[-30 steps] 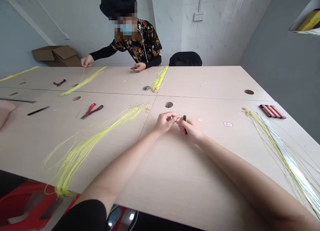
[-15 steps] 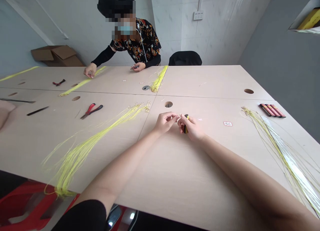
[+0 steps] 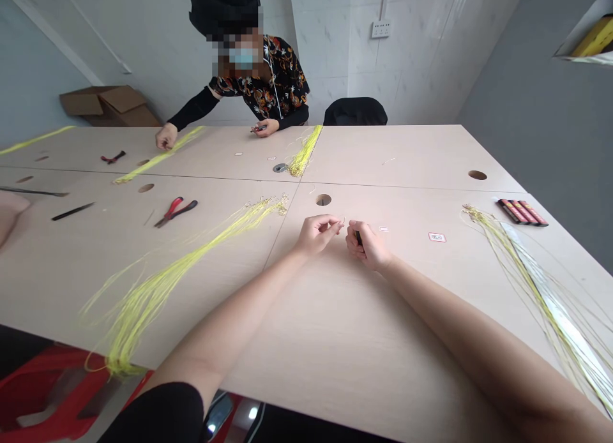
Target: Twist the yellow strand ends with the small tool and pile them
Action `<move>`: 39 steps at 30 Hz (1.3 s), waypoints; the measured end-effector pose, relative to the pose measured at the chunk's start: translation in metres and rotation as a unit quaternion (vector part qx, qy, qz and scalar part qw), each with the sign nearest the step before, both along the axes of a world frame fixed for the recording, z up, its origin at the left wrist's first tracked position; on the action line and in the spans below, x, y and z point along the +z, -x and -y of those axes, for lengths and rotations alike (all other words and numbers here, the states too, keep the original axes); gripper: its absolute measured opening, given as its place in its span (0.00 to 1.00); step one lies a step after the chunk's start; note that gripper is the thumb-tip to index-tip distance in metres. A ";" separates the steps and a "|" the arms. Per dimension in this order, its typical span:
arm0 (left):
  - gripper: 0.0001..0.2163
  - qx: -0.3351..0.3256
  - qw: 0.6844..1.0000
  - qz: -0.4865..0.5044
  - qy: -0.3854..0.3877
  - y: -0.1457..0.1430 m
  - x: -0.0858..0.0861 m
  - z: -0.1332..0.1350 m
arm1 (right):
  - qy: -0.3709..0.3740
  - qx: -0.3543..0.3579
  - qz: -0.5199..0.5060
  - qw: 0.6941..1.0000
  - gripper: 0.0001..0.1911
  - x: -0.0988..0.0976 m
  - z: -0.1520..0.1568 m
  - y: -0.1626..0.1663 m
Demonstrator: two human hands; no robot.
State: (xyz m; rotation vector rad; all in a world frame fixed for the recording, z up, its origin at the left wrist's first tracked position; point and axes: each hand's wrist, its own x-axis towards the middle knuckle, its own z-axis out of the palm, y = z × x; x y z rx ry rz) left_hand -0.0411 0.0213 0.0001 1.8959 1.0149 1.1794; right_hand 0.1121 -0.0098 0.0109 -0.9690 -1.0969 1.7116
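Observation:
Above the middle of the table, my left hand [image 3: 318,233] pinches a short bit of thin pale cord [image 3: 343,220] between thumb and fingertips; only its tip shows. Just right of it, slightly apart, my right hand [image 3: 368,246] is closed around a small black-and-yellow object [image 3: 358,237], about the size of a lighter. My fingers hide most of that object. A long bundle of yellow cords [image 3: 191,258] with gold-coloured ends lies to the left. Another cord bundle [image 3: 514,245] stretches along the right side beside a silvery strip [image 3: 546,293].
Red-handled pliers [image 3: 175,212], a black tweezer-like tool [image 3: 73,211] and several red-and-black sticks [image 3: 522,212] lie on the table [image 3: 335,341]. Round holes [image 3: 323,200] pierce the top. Across from me, a co-worker's hand [image 3: 166,136] touches yellow cords. Someone's arm [image 3: 10,214] shows at left.
My right hand has drawn slightly right, away from my left, and its fingers now cover more of the black-and-yellow object. The co-worker's reaching hand has shifted a little left.

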 end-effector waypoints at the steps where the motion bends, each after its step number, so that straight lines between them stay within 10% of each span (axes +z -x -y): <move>1: 0.15 0.000 1.000 0.002 -0.001 0.000 0.000 0.000 | 0.000 -0.003 0.005 1.000 0.20 0.001 0.001 0.000; 39: 0.14 -0.011 0.999 0.012 -0.049 -0.003 0.003 0.004 | -0.038 0.012 -0.005 0.999 0.18 -0.006 0.000 0.001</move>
